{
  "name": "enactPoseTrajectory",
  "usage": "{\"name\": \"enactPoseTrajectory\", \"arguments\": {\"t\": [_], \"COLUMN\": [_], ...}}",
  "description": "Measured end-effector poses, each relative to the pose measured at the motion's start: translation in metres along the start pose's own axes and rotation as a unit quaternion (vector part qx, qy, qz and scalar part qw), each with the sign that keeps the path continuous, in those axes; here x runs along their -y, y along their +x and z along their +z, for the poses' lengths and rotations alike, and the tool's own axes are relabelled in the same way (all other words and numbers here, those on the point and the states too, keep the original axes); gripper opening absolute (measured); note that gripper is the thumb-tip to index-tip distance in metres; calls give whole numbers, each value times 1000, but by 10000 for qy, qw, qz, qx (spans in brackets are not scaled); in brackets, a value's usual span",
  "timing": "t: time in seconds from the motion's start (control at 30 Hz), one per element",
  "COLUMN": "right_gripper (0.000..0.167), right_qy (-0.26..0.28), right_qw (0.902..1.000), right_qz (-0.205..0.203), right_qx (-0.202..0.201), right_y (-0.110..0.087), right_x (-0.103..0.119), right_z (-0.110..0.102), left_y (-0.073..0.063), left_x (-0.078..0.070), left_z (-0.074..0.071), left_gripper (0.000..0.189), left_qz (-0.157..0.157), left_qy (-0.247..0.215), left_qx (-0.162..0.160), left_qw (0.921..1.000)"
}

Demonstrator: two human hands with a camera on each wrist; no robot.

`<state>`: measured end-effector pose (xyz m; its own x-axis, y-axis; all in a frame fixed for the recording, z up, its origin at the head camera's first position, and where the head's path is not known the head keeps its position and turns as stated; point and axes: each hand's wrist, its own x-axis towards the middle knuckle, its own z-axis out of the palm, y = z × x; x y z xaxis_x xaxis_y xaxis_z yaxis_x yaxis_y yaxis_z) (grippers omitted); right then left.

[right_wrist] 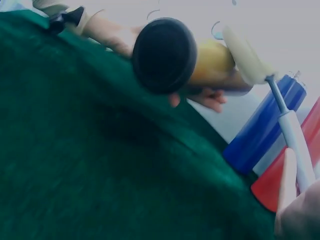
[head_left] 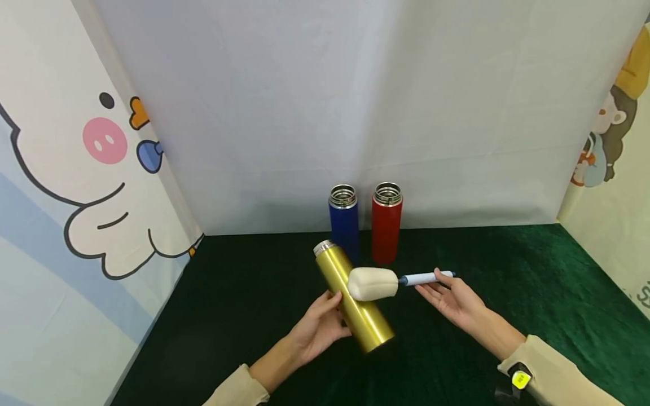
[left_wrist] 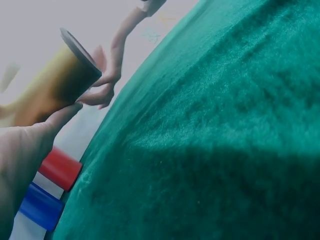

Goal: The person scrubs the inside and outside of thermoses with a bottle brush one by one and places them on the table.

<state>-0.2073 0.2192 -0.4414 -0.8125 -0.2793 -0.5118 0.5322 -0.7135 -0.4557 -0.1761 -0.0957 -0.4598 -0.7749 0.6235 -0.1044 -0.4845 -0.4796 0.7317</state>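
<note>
My left hand (head_left: 320, 327) grips a gold bottle (head_left: 363, 318) near its middle. The bottle is lidless and tilted, its steel mouth up to the left and its base down to the right. My right hand (head_left: 459, 301) pinches the pale blue handle of a sponge bottle brush (head_left: 373, 283). The brush's cream sponge head lies across the front of the gold bottle in the head view; whether they touch I cannot tell. In the right wrist view the bottle's dark base (right_wrist: 164, 56) faces the camera, with the sponge head (right_wrist: 245, 55) beyond it.
A blue bottle (head_left: 344, 225) and a red bottle (head_left: 387, 225) stand upright and lidless at the back, side by side. Dark green cloth (head_left: 244, 316) covers the table. A pale curtain (head_left: 284, 113) hangs behind, and printed panels (head_left: 61, 225) flank both sides.
</note>
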Motion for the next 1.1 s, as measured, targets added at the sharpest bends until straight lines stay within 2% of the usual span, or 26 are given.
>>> {"name": "enactPoseTrajectory", "arguments": {"t": [0.1,0.2,0.3,0.4,0.53,0.67,0.8,0.93,1.1], "right_gripper": [60,46,34,38,42,42,63,71,69], "right_qy": [-639,-1174,-1496,-1632,-1351,-616,19,405,499], "right_qw": [9979,9930,9882,9857,9902,9977,9996,9986,9985], "right_qz": [-54,-105,-150,-176,-164,-135,-248,-334,-153], "right_qx": [38,121,275,372,301,256,97,-5,-150], "right_y": [-5,-7,-8,-6,-4,0,5,9,10], "right_x": [1,1,0,0,2,9,16,15,5], "right_z": [-13,-25,-32,-31,-17,5,27,41,37], "left_y": [0,-1,-2,-2,-2,-2,-3,-4,-6], "left_x": [1,4,5,5,3,3,3,4,5], "left_z": [-1,-2,-2,-2,0,2,5,7,7], "left_gripper": [36,28,25,25,31,35,37,46,42], "left_qz": [61,178,327,379,266,48,-174,-300,-126], "left_qy": [-58,-40,74,189,250,183,96,31,88], "left_qx": [-57,-208,-373,-486,-423,-177,-57,-131,-333], "left_qw": [9999,9996,9987,9979,9984,9997,9998,9995,9993]}}
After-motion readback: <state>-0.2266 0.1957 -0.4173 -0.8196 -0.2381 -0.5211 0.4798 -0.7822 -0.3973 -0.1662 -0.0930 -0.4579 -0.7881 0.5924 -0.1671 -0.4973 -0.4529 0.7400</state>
